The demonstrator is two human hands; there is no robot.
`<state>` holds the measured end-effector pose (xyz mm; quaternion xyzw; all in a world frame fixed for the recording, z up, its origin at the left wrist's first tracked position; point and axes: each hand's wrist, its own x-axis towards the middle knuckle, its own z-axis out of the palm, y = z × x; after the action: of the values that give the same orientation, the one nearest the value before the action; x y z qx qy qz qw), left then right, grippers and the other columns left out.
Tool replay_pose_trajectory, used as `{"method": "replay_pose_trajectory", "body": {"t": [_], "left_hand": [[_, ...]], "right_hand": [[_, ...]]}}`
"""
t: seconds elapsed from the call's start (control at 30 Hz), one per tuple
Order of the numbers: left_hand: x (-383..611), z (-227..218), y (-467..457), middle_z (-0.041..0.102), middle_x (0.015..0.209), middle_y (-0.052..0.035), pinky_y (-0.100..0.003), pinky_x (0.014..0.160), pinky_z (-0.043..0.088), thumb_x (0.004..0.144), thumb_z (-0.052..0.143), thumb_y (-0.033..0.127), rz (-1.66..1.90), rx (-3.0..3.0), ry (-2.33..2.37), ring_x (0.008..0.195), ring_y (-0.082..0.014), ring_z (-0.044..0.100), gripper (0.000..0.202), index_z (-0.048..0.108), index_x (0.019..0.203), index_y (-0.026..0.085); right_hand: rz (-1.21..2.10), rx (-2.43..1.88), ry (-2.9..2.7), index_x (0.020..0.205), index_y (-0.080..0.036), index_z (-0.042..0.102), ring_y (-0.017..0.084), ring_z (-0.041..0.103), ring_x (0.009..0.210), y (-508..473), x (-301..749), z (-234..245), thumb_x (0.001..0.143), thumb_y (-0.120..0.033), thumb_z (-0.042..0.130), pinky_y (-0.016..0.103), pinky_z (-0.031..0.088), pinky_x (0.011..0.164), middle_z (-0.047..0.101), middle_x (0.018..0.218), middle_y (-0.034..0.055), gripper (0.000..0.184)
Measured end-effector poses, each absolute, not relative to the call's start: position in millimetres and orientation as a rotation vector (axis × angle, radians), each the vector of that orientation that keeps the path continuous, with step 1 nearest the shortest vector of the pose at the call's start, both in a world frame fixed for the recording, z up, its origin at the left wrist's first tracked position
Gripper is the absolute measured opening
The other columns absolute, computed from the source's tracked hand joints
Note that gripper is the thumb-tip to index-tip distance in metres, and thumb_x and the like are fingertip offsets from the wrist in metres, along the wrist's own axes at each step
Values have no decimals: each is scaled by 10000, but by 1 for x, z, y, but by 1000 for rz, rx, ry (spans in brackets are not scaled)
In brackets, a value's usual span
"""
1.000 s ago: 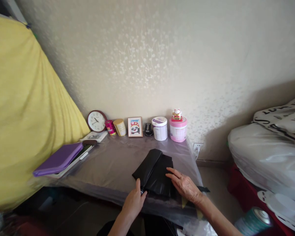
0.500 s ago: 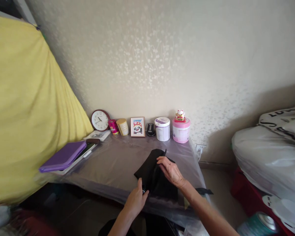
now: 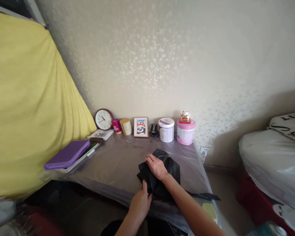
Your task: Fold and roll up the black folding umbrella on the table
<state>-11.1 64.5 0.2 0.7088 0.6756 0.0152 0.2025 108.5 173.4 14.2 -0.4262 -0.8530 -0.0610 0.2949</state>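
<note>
A wide yellow sheet (image 3: 27, 108) fills the left side, and a bench (image 3: 113, 164) under clear plastic film runs along the pale patterned wall, with a white wrapped bundle (image 3: 272, 160) well apart at the right. On the bench's left end lies a purple folder (image 3: 67, 154). Near the front edge, right of the middle, sits the black cloth (image 3: 170, 168), bunched and creased, a thin strap (image 3: 206, 196) trailing off to the right. It looks light, soft and a little slick – likely to slump and slide on the film, so the firmer folded edges or the strap seem the best places to take hold. The right hand (image 3: 157, 167) rests on top of it with fingers curled into a fold; the left hand (image 3: 140, 205) pinches its near edge, thumb raised. Along the wall stand a pink tub (image 3: 186, 134) and a white tub (image 3: 166, 131), both lidded, so their contents are hidden – then a round clock (image 3: 103, 119), a framed picture (image 3: 141, 127), a yellow tin (image 3: 126, 126) and a red tin (image 3: 116, 126), also closed. A tiny cat figure (image 3: 185, 115) sits on the pink tub's lid.
</note>
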Motion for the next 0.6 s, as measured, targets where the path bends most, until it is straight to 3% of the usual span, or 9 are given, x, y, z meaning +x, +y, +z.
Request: {"method": "replay_pose_trajectory", "body": {"t": [0.17,0.3,0.37,0.5,0.6], "left_hand": [[-13,-1,62,592,1112,-151,-236,734,388,869,325,279,75,1993,1879,947,-192,590,574,127,1372,85],[-15,-6,59,370,1357,-149,-193,825,368,851,348,256,317,2003,1822,1091,-160,515,661,-8,1386,98],[-16,-5,57,323,1387,-130,-178,841,359,851,346,236,396,2022,1811,1117,-148,493,698,-93,1384,136],[-14,-2,57,533,1171,-99,-220,743,405,858,332,214,195,2119,1814,930,-164,587,676,-88,1386,243],[-11,-3,60,589,1000,-80,-254,675,417,860,331,206,48,2176,1842,821,-183,611,656,-56,1383,293]], "right_hand": [[-234,-1239,-2404,904,-197,532,129,550,825,177,103,11,892,-194,394,207,450,688,554,959,45,139],[-221,-1263,-2471,895,-187,538,126,546,835,179,102,12,896,-187,380,216,439,715,545,972,49,158],[-214,-1254,-2484,894,-186,542,125,545,839,180,102,12,898,-191,375,216,436,716,545,978,48,167],[-231,-1234,-2491,863,-188,552,123,551,812,183,101,11,895,-196,382,211,434,690,557,936,36,173],[-246,-1217,-2498,832,-188,555,122,555,783,185,100,9,886,-200,403,207,435,673,563,907,29,162]]}}
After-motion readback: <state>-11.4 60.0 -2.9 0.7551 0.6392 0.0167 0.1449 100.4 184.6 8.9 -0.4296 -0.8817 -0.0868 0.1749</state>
